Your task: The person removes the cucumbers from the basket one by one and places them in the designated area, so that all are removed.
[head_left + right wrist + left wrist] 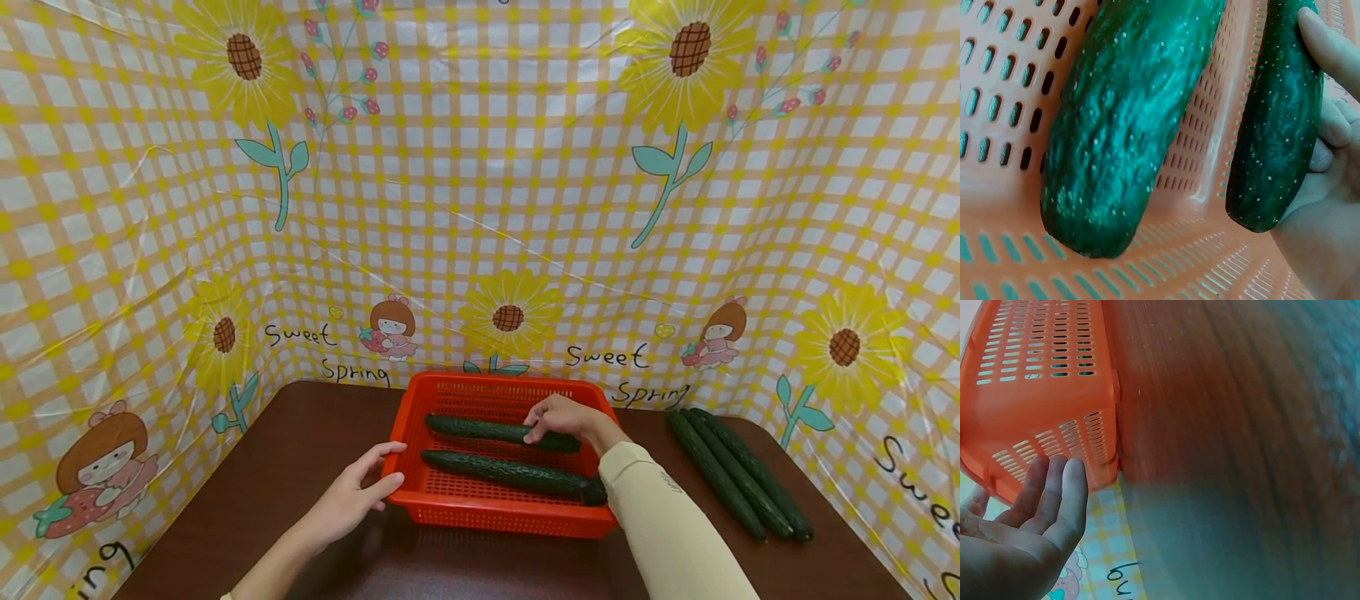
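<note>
Two dark green cucumbers lie lengthwise in a red plastic basket (495,518). My right hand (561,417) grips the far cucumber (480,428) near its right end, thumb on the near side and fingers curled behind it. In the right wrist view this cucumber (1275,137) lies against the fingers. The near cucumber (502,471) rests untouched on the basket's slotted floor. At the basket's left end, my left hand (352,492) touches the rim with its thumb and a finger. Its other fingers (1063,494) stretch loosely along the outer wall below the rim in the left wrist view.
Several more cucumbers (731,479) lie side by side to the right of the basket on the dark brown table (300,442). A checked, flower-printed cloth (480,208) rises along the back and both sides.
</note>
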{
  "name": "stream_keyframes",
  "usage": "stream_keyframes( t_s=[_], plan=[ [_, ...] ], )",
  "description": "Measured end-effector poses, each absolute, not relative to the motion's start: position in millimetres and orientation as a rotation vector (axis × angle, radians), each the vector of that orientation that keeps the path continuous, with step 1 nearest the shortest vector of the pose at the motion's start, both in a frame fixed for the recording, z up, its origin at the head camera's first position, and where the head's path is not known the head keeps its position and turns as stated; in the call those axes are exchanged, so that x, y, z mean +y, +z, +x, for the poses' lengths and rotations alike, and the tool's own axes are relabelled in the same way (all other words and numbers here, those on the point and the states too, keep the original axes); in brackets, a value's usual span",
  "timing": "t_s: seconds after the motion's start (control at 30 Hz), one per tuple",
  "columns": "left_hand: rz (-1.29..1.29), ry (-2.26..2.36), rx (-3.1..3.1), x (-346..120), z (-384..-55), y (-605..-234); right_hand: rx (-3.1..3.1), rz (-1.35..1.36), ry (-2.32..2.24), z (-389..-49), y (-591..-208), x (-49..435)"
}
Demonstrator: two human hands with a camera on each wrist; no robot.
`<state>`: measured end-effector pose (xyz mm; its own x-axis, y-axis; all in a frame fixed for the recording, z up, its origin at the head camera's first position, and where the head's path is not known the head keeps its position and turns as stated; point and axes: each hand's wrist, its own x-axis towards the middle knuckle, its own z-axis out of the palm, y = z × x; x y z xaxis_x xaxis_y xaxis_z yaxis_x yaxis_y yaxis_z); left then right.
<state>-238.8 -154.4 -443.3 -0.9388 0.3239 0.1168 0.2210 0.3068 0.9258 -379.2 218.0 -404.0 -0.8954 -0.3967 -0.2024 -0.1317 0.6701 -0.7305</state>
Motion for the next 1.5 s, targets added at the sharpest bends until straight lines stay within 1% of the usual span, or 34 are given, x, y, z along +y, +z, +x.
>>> stream_keyframes(
  t_s=[0.53,0.8,1.23,1.5],
  plan=[
    [0.515,1.734,2.453,-154.7,-240.2,-444.3,2.584,-0.386,-1.130,-373.4,-380.8,238.0],
    [0.527,1.731,2.459,-155.3,-240.3,-445.5,2.604,-0.416,-1.186,-371.5,-367.7,243.1],
    [0.546,1.728,2.453,-155.1,-239.3,-445.8,2.641,-0.364,-1.184,-358.2,-343.1,242.7],
    [0.540,1.739,2.440,-155.2,-239.3,-444.9,2.701,-0.310,-1.203,-343.5,-329.3,244.9]
  ],
)
